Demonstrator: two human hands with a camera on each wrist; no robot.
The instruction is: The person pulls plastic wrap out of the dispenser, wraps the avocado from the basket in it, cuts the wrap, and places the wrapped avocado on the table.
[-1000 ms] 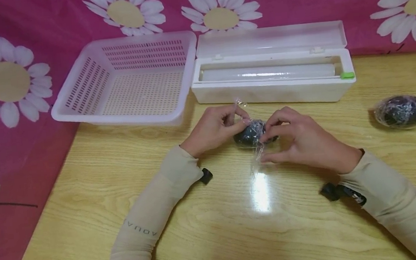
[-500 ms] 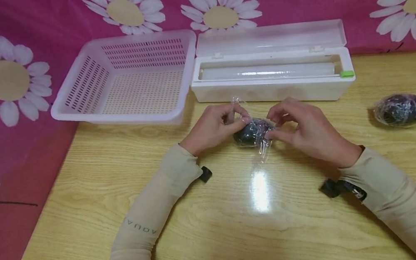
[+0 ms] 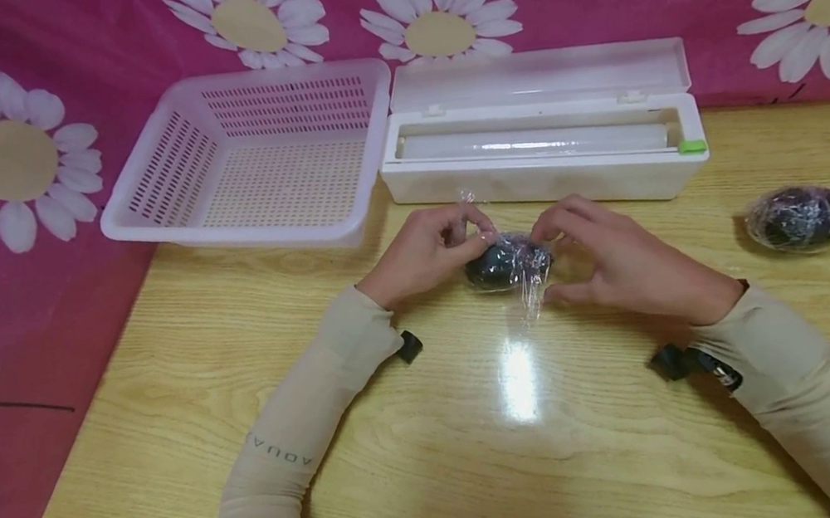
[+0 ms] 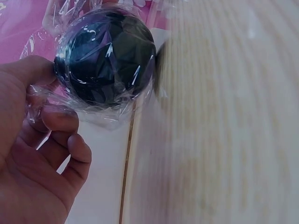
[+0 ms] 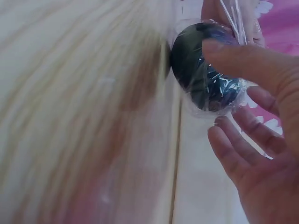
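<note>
A dark, egg-shaped fruit [image 3: 491, 271] wrapped in clear cling film [image 3: 530, 285] lies on the table near the middle of the head view. Loose film hangs from its near side. At its left end, my left hand [image 3: 425, 254] pinches gathered film between thumb and curled fingers; a crumpled tuft pokes up above them. My right hand [image 3: 607, 265] is at the right end, thumb spread away from the fingers, index fingertip right at the film. In the left wrist view the fruit [image 4: 110, 60] shows glossy and dark through creased film.
Behind the hands stands a white cling film dispenser [image 3: 528, 181], lid raised, roll [image 3: 546, 143] inside, green slider [image 3: 692, 147] at its right end. Left of it is a pale plastic basket [image 3: 360, 229]. Another wrapped dark fruit [image 3: 805, 219] lies at the right of the table [image 3: 419, 459].
My right hand has let go of the film flap, folded it over the fruit's right part, and drawn back slightly right with thumb spread. The left hand holds its place.
</note>
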